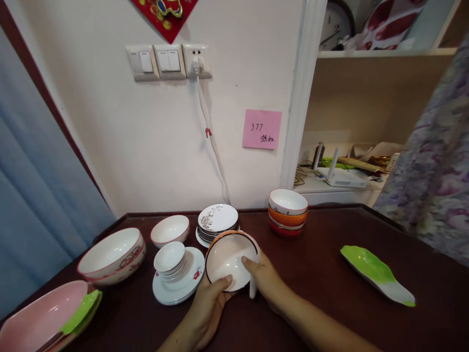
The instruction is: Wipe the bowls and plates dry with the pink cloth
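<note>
Between my two hands is a bowl [229, 259], white inside, with a dark rim and a strip of orange on its outside, tilted toward me. My left hand [210, 300] grips its lower left edge, thumb over the rim and fingers underneath. On the right side my right hand [262, 276] has its thumb over the rim; its other fingers are mostly hidden behind. A narrow white piece [252, 287] sticks down beside the right hand; I cannot tell what it is. Just behind the bowl stands a stack of flower-patterned plates [219, 218].
Left of my hands, small white dishes [170, 257] sit on white plates [176, 294]. Farther left are a white bowl [170, 230], a large bowl [112, 256] and a pink dish [40, 313]. Stacked bowls [288, 215] stand back right; a green leaf-shaped dish [375, 274] lies right.
</note>
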`<state>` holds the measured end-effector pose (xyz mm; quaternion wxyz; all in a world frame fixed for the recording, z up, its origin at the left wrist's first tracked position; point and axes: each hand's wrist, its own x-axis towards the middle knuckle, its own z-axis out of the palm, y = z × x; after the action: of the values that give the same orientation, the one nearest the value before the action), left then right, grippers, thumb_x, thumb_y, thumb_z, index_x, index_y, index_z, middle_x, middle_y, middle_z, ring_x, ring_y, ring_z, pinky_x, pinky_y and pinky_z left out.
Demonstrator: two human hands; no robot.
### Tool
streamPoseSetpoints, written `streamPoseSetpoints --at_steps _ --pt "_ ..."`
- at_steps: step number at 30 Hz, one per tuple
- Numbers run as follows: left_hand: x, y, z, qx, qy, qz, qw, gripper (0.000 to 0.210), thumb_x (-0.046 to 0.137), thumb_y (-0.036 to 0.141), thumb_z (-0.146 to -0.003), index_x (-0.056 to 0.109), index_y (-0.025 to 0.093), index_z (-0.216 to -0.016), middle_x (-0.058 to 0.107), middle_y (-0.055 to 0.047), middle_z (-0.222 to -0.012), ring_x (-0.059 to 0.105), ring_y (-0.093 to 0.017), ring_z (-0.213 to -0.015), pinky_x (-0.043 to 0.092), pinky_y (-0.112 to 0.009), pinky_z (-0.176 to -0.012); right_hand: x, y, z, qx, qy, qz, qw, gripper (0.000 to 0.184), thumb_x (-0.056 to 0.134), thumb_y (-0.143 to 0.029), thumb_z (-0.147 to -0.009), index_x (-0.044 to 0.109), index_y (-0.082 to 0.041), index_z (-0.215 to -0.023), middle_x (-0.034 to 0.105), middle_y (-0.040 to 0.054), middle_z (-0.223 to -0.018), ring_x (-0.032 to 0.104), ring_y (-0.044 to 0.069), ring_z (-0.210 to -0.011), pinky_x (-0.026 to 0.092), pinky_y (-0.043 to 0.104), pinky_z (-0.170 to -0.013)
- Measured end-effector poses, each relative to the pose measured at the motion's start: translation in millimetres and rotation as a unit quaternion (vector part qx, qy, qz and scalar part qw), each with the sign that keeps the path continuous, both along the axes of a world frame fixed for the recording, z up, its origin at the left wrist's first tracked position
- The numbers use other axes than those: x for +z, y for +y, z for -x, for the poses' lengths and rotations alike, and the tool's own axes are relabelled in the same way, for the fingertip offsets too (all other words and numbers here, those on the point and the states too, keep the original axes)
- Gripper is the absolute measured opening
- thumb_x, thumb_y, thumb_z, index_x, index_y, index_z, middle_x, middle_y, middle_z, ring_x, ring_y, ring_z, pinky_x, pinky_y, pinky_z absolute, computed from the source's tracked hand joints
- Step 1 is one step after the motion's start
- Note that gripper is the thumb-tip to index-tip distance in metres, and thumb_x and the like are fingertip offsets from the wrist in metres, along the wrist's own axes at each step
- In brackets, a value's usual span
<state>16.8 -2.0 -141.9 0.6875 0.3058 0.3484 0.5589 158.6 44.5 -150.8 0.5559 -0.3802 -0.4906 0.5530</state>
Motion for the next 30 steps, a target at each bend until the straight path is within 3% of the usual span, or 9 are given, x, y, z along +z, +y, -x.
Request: streamPoseSetpoints --at_steps 3,9,13,16,19,22,25,28,30 --pt "6.5 -1 -1 -0.033 0.004 -0.001 0.999 0.063 0.062 0.02 -0.083 0.04 0.026 -0.142 0.06 -0.011 -0.135 0.056 -0.029 -0.122 0.048 -0.044 -0.097 13.3 7 -14 -0.029 -0.022 -0.022 0.999 0.035 0.061 -0.029 -0.075 0.067 -0.018 -0.108 0.07 0.0084 -0.107 0.063 0.026 -0.096 0.051 0.036 -0.082" --pt "11.8 -4 -8 -0.055 0.053 0.011 0.997 0.066 0.068 0.018 -0.077 0.045 0.021 -0.139 0.061 -0.015 -0.133 0.058 -0.032 -0.119 0.05 -0.043 -0.093 38.6 10 -32 -0.081 -0.126 -0.186 0.971 0.031 0.057 -0.014 -0.073 0.072 -0.022 -0.098 0.067 0.0063 -0.107 0.061 0.024 -0.102 0.045 0.033 -0.092" --pt "4.4 -3 -7 -0.029 0.045 0.004 0.999 0.064 0.068 0.018 -0.077 0.047 0.018 -0.138 0.063 -0.015 -0.13 0.057 -0.032 -0.12 0.049 -0.043 -0.096 20.1 5 -16 -0.09 -0.041 -0.096 0.99 0.038 0.061 -0.021 -0.073 0.065 -0.021 -0.111 0.067 0.0071 -0.113 0.062 0.025 -0.101 0.047 0.035 -0.091" --pt "0.1 -1 -3 -0.005 0.016 -0.005 1.0 0.063 0.067 0.021 -0.079 0.046 0.019 -0.138 0.065 -0.014 -0.128 0.059 -0.032 -0.118 0.048 -0.045 -0.097 0.2 -2 0 -0.045 0.014 0.02 0.999 0.041 0.063 -0.034 -0.075 0.064 -0.017 -0.112 0.071 0.0087 -0.1 0.066 0.024 -0.079 0.053 0.034 -0.068" --pt "0.7 1 0 0.008 -0.001 0.007 1.0 0.063 0.066 0.023 -0.08 0.045 0.022 -0.139 0.065 -0.013 -0.128 0.061 -0.03 -0.115 0.049 -0.046 -0.097 -7.3 -5 7 -0.014 0.011 0.067 0.998 0.038 0.066 -0.039 -0.073 0.066 -0.015 -0.102 0.072 0.0085 -0.086 0.065 0.024 -0.07 0.052 0.031 -0.057" --pt "5.6 1 -1 -0.013 0.015 0.017 1.0 0.064 0.065 0.025 -0.082 0.041 0.025 -0.141 0.065 -0.011 -0.129 0.061 -0.029 -0.116 0.05 -0.044 -0.095 2.4 0 -3 -0.022 0.012 0.051 0.998 0.04 0.065 -0.036 -0.073 0.065 -0.015 -0.108 0.072 0.0095 -0.098 0.066 0.025 -0.085 0.053 0.033 -0.069" --pt "10.1 0 -5 -0.021 0.024 0.009 0.999 0.064 0.065 0.026 -0.082 0.041 0.025 -0.141 0.062 -0.011 -0.133 0.059 -0.029 -0.118 0.051 -0.042 -0.094 19.3 10 -19 -0.057 -0.021 -0.034 0.998 0.04 0.064 -0.029 -0.073 0.065 -0.018 -0.111 0.069 0.0089 -0.109 0.062 0.027 -0.101 0.05 0.036 -0.085" --pt "9.2 0 -7 -0.017 0.044 0.02 0.999 0.064 0.067 0.027 -0.08 0.043 0.022 -0.14 0.062 -0.014 -0.132 0.061 -0.031 -0.115 0.052 -0.044 -0.092 29.2 13 -27 -0.096 -0.08 -0.108 0.986 0.031 0.065 -0.024 -0.072 0.069 -0.02 -0.102 0.068 0.007 -0.108 0.061 0.026 -0.103 0.046 0.038 -0.093" --pt "6.0 0 -7 -0.008 0.048 0.022 0.999 0.067 0.068 0.026 -0.079 0.042 0.021 -0.14 0.064 -0.015 -0.128 0.063 -0.031 -0.111 0.052 -0.045 -0.091 27.3 10 -23 -0.103 -0.072 -0.112 0.986 0.031 0.065 -0.025 -0.072 0.069 -0.021 -0.103 0.068 0.007 -0.108 0.061 0.026 -0.103 0.045 0.038 -0.095"
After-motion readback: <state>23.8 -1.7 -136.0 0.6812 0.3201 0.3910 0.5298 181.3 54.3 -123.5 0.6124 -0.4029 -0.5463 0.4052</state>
